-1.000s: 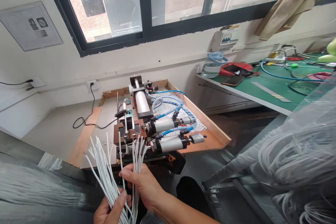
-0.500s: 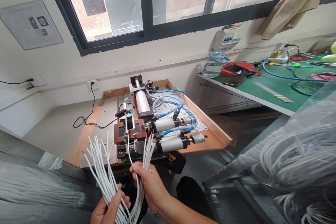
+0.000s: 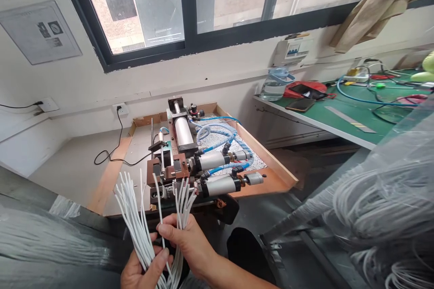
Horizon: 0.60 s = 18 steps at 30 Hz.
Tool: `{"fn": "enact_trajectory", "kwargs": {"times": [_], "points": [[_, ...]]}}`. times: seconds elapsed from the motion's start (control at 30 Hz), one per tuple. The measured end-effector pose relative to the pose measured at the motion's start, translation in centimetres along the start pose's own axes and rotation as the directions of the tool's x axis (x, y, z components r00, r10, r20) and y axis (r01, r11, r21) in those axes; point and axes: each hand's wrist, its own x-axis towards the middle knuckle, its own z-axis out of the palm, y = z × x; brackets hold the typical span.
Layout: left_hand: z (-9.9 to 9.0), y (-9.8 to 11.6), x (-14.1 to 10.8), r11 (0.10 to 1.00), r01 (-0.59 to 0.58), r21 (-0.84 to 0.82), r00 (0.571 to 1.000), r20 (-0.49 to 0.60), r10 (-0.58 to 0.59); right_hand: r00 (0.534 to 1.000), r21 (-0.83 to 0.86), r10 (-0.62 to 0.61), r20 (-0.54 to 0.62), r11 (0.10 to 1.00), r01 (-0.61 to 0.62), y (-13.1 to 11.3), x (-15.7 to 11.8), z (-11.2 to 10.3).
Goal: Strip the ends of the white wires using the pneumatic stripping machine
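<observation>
My left hand (image 3: 145, 266) is closed around a bundle of white cables (image 3: 132, 216) whose ends fan upward. My right hand (image 3: 188, 239) grips a second, smaller bundle of white cables (image 3: 183, 201), some with reddish tips. Between its thumb and fingers it also pinches a single white cable (image 3: 159, 205), which stands up between the two bundles. The left thumb lies close to this cable's lower part. Just beyond the cable ends is a machine with silver air cylinders (image 3: 217, 185) and brown clamp blocks (image 3: 154, 171).
The machine sits in a shallow wood-edged tray (image 3: 274, 171) with white scraps and blue air hoses (image 3: 233, 133). To the right, a green table (image 3: 342, 122) carries a water jug (image 3: 276, 83), phone and steel ruler. Wrapped cable coils (image 3: 373, 198) stand at the right.
My right hand has drawn the single cable back from the machine's clamp area and moved left, toward my left hand. Both bundles are still held.
</observation>
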Motion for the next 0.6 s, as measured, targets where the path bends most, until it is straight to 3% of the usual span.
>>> {"fn": "enact_trajectory", "kwargs": {"times": [0.17, 0.3, 0.6], "points": [[-0.3, 0.7, 0.8, 0.995, 0.055, -0.080, 0.995, -0.073, -0.061, 0.993, 0.006, -0.060, -0.105, 0.998, 0.061, 0.8, 0.7, -0.6], [-0.6, 1.6, 1.6, 0.977, 0.083, -0.195, 0.983, -0.142, -0.112, 0.991, -0.011, -0.058, -0.118, 0.998, 0.058, 0.8, 1.4, -0.9], [-0.6, 2.3, 1.2, 0.989, 0.072, -0.128, 0.983, -0.157, -0.092, 0.992, 0.031, 0.067, -0.104, 0.997, -0.064, 0.2, 2.2, -0.9]]}}
